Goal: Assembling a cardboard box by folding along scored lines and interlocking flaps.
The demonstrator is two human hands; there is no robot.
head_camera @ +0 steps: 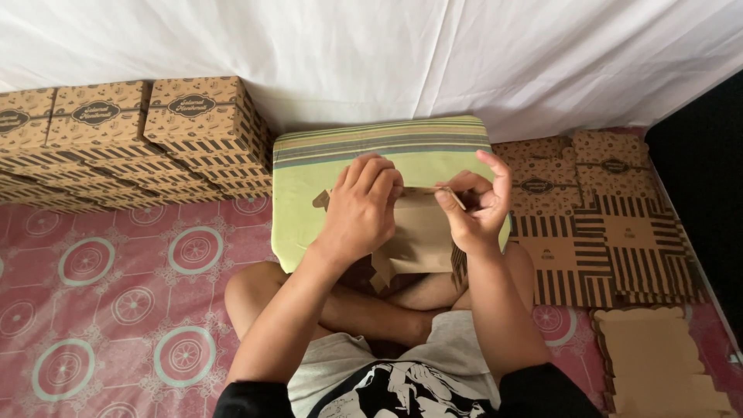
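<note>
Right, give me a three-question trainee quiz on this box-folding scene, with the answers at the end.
1. True or false: both hands grip the same brown cardboard piece.
2. Where do the finished printed boxes stand? A) stacked on the person's left, against the white sheet; B) on the green cushion; C) on the person's lap.
3. What lies on the person's right, on the floor?

Key
1. True: the left hand covers its left part and the right hand pinches its top edge.
2. A.
3. Unfolded flat box blanks, printed side up, with a plain brown stack nearer the person.
</note>
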